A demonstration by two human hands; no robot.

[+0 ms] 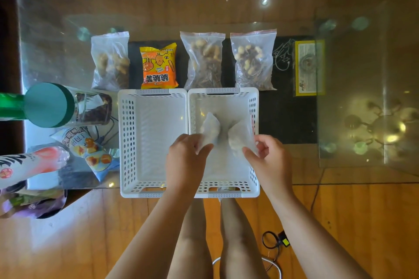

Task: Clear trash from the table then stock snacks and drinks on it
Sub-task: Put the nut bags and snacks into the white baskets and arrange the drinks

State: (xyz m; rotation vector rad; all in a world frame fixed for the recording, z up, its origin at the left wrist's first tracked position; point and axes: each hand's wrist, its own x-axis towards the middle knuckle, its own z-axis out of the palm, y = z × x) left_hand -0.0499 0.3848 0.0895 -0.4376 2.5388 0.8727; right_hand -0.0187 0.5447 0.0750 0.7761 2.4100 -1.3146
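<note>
Two white perforated baskets stand side by side at the glass table's near edge, the left basket (129, 142) and the right basket (254, 106). Over the right basket, my left hand (184, 161) pinches one clear plastic bag (210, 130) and my right hand (269, 161) pinches a second clear bag (241, 140). Beyond the baskets lies a row of snacks: a zip bag of nuts (111, 61), an orange snack packet (158, 65), and two more zip bags of nuts (205, 61) (252, 61).
At the left stand a teal-lidded jar (68, 106), a green bottle (11, 106), a blue snack packet (93, 152) and a pink-white bottle (34, 163). A yellow box (308, 68) lies under the glass at right. Cables (275, 242) lie on the wooden floor by my legs.
</note>
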